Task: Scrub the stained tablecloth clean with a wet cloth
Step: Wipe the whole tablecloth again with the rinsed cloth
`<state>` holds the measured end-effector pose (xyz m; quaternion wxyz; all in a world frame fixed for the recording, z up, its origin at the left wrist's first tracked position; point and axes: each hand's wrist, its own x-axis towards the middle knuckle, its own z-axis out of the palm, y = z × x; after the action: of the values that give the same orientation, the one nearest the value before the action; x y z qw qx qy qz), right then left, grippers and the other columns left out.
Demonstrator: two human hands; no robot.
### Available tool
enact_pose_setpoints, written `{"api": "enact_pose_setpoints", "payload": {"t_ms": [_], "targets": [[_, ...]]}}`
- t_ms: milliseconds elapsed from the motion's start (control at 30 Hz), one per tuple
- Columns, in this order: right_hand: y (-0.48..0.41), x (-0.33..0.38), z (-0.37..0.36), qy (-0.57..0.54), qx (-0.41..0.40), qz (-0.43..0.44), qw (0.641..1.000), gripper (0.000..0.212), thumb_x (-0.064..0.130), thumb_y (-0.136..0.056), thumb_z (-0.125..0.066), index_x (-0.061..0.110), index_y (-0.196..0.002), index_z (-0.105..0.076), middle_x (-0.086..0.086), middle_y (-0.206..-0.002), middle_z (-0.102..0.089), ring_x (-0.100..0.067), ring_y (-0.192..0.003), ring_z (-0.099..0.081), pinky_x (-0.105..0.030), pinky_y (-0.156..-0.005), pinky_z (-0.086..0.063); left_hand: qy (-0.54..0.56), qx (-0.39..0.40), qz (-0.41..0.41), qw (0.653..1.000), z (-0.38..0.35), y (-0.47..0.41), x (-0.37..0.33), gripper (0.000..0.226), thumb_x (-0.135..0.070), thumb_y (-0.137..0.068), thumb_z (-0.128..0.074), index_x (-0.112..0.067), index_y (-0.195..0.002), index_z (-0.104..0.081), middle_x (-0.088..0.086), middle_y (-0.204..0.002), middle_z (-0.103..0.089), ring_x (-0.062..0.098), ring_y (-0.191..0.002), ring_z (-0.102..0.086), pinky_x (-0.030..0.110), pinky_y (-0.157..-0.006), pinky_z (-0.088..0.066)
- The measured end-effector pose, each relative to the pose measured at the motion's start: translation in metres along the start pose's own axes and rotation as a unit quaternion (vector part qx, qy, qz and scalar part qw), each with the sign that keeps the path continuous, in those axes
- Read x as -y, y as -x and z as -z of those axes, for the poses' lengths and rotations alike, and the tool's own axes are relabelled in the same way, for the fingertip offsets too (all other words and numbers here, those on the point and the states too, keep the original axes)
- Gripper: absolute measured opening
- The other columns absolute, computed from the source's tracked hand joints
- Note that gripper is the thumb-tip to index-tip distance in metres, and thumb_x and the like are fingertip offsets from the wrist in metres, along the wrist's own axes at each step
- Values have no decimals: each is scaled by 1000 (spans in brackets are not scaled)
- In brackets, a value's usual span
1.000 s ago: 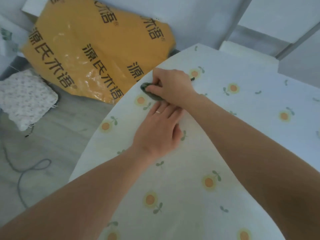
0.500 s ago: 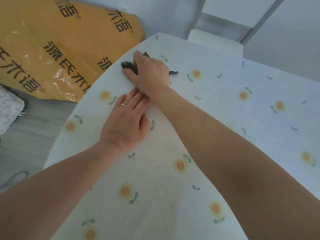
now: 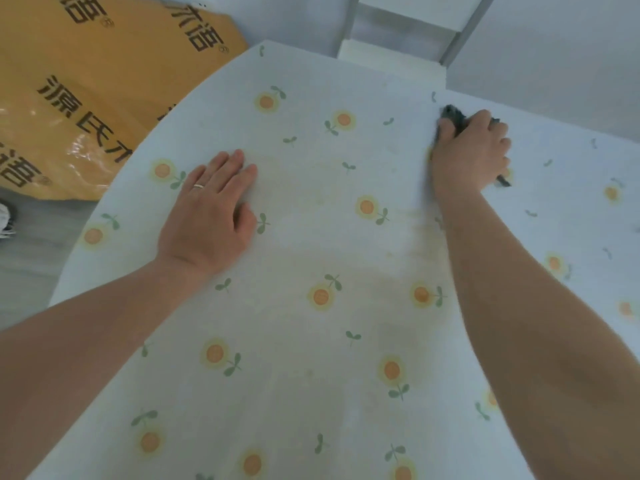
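The tablecloth, pale with small orange flowers, lies spread over the desk and fills most of the view. A yellowish-brown stain shows just right of centre and fades towards 6 o'clock. The wet cloth, dark and bunched, sits on the tablecloth between 1 and 2 o'clock, apart from the worst of the stain. The right grip is curled round it, knuckles up, and a dark tail of the cloth pokes out on its 4 o'clock side (the outline is smeared, so the finger placement is hard to read). The left grip holds nothing and lies flat at 9 o'clock, fingers straight, palm pressing the tablecloth.

The step looks like scrubbing, with much of the mark not yet lifted. To do it well, the wet cloth should be brought over the stain and worked in short, firm strokes. The flat hand should be set nearer the patch so the fabric stays taut and does not ruck. Pressure is best sent straight down through the bunched cloth, since long sideways drags could pull the tablecloth over the desk edge at 10 o'clock. Beyond that edge an orange printed bag lies on the grey floor.
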<state>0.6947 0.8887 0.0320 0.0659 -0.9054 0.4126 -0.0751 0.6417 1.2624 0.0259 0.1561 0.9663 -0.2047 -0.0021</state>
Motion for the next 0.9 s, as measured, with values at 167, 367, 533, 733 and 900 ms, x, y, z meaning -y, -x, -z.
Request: {"api": "enact_pose_setpoints", "payload": {"t_ms": [167, 367, 533, 733, 900], "targets": [[131, 87, 3, -61, 68, 242, 966, 61, 68, -86, -53, 21, -124, -55, -8, -127, -54, -30, -110, -51, -42, -88, -41, 10, -3, 7, 1000, 1, 0, -1, 62, -27, -95, -38, -13, -154, -45, 8, -166, -34, 24, -155, -27, 43, -129, -17], [137, 76, 4, -86, 113, 401, 905, 40, 54, -98, -46, 30, -125, -62, -4, -123, -55, -27, -110, -54, -37, -85, -45, 10, -6, 8, 1000, 1, -1, -3, 61, -25, -95, -40, -12, -155, -45, 9, -165, -35, 24, -155, -27, 40, -129, -14], [41, -16, 12, -48, -4, 84, 995, 36, 44, -98, -45, 20, -119, -59, -12, -125, -54, -36, -108, -56, -40, -79, -43, 9, -6, 5, 1000, 0, 0, -1, 60, -25, -96, -39, -12, -155, -44, 10, -165, -35, 26, -155, -27, 44, -129, -17], [104, 38, 10, -58, 25, 67, 996, 28, 39, -103, -40, 20, -119, -54, -10, -120, -55, -32, -94, -63, -34, -67, -36, 16, 3, 3, 1000, -1, 0, 1, 61, -26, -96, -39, -12, -155, -45, 10, -165, -35, 25, -155, -28, 45, -128, -18], [184, 89, 10, -101, 108, 383, 912, 26, 40, -102, -46, 18, -111, -58, -4, -108, -59, -29, -83, -63, -32, -59, -34, 10, 7, 5, 1000, -1, -1, -1, 63, -28, -95, -38, -13, -156, -43, 8, -166, -35, 23, -155, -27, 43, -129, -17]]}}
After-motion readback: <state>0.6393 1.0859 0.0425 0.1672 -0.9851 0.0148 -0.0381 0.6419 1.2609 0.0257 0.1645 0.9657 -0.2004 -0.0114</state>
